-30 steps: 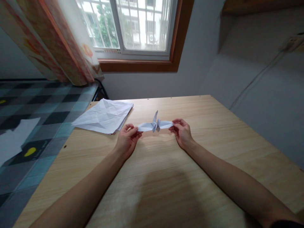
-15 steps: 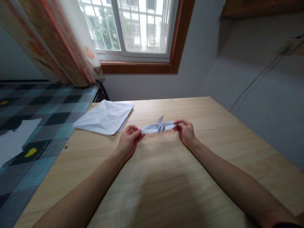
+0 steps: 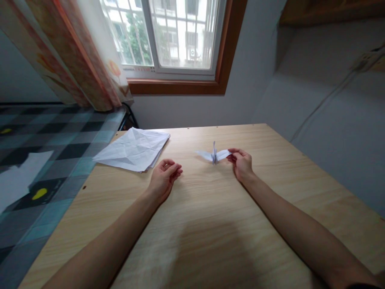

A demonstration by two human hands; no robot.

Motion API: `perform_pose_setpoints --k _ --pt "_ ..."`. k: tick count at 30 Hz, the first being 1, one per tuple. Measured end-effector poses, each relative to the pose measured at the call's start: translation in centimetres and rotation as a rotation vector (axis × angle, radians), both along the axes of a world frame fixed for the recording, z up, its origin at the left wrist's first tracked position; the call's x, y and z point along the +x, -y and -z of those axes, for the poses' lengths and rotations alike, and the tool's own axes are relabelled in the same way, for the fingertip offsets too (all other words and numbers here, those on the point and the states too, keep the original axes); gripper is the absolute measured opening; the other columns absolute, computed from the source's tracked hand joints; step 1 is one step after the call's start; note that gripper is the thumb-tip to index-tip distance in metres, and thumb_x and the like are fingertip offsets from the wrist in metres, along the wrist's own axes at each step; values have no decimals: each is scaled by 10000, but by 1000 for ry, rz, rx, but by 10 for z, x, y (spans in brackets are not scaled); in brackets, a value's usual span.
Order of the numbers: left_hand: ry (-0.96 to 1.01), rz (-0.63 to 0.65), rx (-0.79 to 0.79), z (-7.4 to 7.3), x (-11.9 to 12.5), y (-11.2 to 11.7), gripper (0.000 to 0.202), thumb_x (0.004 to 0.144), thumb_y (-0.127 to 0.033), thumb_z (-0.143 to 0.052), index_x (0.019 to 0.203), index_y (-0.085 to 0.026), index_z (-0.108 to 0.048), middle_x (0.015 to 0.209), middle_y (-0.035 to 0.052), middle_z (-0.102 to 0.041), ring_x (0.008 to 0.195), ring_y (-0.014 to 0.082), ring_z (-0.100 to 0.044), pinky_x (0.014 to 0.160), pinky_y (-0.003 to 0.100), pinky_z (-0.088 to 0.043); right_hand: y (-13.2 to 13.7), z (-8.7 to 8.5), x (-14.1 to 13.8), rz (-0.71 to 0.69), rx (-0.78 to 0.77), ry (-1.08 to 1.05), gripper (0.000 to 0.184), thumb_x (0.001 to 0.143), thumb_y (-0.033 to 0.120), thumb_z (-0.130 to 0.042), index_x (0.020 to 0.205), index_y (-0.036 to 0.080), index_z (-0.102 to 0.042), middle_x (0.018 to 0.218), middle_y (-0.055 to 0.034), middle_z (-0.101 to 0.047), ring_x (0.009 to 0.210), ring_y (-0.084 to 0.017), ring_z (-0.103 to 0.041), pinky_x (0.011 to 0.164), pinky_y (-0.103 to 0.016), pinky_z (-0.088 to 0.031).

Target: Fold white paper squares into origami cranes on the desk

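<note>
A small white folded paper crane (image 3: 213, 155) is held just above the wooden table (image 3: 210, 224), wings spread and neck pointing up. My right hand (image 3: 241, 164) pinches the tip of its right wing between thumb and fingers. My left hand (image 3: 165, 177) rests on the table to the left, about a hand's width from the crane, fingers loosely curled with nothing in them.
A stack of creased white paper sheets (image 3: 133, 148) lies at the table's far left corner. A bed with a checked cover (image 3: 39, 160) stands to the left. A curtain (image 3: 75, 52) and window (image 3: 168, 36) are behind; grey walls close the right side.
My left hand has let go of the crane's left wing and stayed on the table. My right hand has carried the crane to the right, away from the left hand.
</note>
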State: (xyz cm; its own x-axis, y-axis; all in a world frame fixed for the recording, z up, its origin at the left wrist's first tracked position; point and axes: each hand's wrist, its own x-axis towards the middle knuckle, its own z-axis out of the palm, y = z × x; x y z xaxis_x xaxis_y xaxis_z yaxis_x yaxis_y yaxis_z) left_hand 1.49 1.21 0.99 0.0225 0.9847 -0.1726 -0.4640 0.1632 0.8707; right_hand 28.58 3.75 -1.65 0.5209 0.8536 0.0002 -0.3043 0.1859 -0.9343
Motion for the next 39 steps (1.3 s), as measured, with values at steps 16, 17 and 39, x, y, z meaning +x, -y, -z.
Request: perform_pose_setpoints --k 16,17,39 --pt "-29 31 66 0 1 3 392 563 -225 -849 811 -165 -552 673 -22 -668 569 95 -627 591 202 -474 -22 10 45 220 14 38 467 573 180 -684 1037 216 -646 969 0 -655 622 -59 -596 522 -165 -467" --pt "-33 46 68 -1 0 4 389 568 -234 -844 817 -166 -553 678 -18 -673 569 99 -629 587 205 -468 -22 10 46 211 11 40 491 572 180 -688 1058 231 -636 1014 -1 -644 633 -56 -596 538 -171 -472" --pt "-1737 -234 437 -22 -76 -19 513 748 -406 -688 1200 -174 -614 1416 201 -519 1302 409 -437 1048 522 -363 -13 11 45 493 14 428 695 650 207 -585 1308 225 -364 1049 -37 -459 717 -121 -482 631 -262 -463"
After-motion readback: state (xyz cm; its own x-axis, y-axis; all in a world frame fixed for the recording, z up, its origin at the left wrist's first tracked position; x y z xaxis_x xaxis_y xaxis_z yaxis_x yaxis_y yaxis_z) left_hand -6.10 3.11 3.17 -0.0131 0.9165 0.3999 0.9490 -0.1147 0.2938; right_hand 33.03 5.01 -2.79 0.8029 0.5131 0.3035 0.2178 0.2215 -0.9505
